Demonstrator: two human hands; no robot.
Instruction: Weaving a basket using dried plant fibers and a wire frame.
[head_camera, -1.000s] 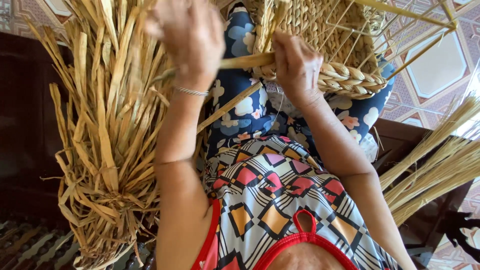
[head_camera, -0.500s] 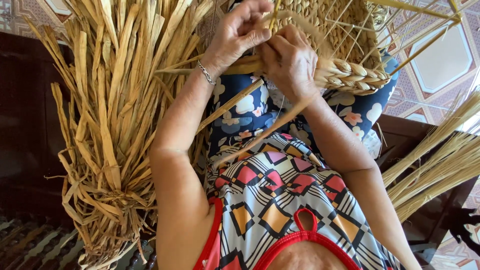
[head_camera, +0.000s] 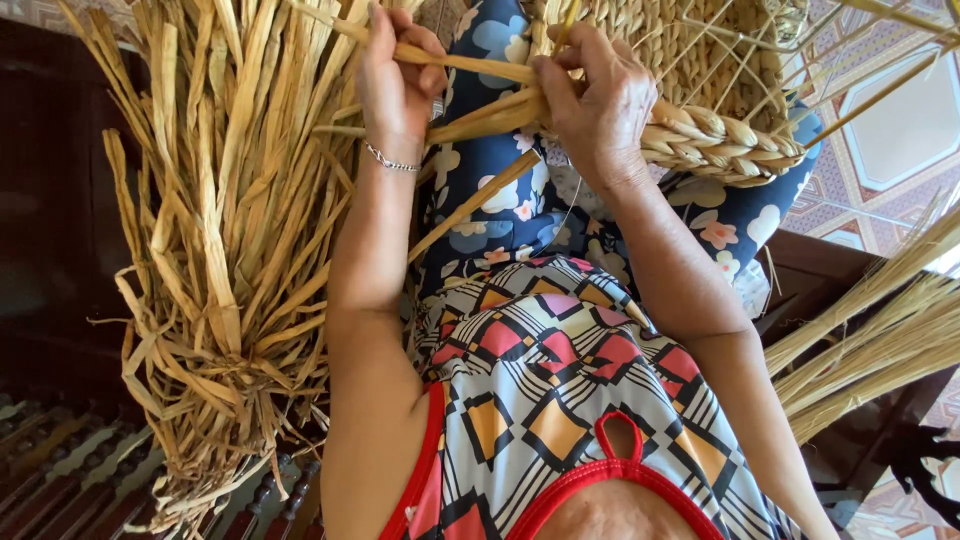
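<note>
A half-woven straw basket (head_camera: 700, 90) rests on my lap, its braided rim turned toward me. My left hand (head_camera: 395, 75), with a thin bracelet at the wrist, is closed on a flat dried straw strand (head_camera: 470, 68) that runs across to the basket. My right hand (head_camera: 600, 95) pinches a bunch of strands (head_camera: 490, 118) against the braided rim (head_camera: 730, 135). Loose upright stakes stick out of the basket at the upper right.
A big bundle of dried straw (head_camera: 230, 230) stands at my left, touching my forearm. Another sheaf of thinner stalks (head_camera: 880, 340) lies at the right. Dark wooden furniture (head_camera: 50, 250) is on the left, patterned floor tiles (head_camera: 900, 120) on the right.
My left hand came away from the straw bundle at the left and moved right to the basket, taking hold of a strand. The right hand stayed on the braided rim.
</note>
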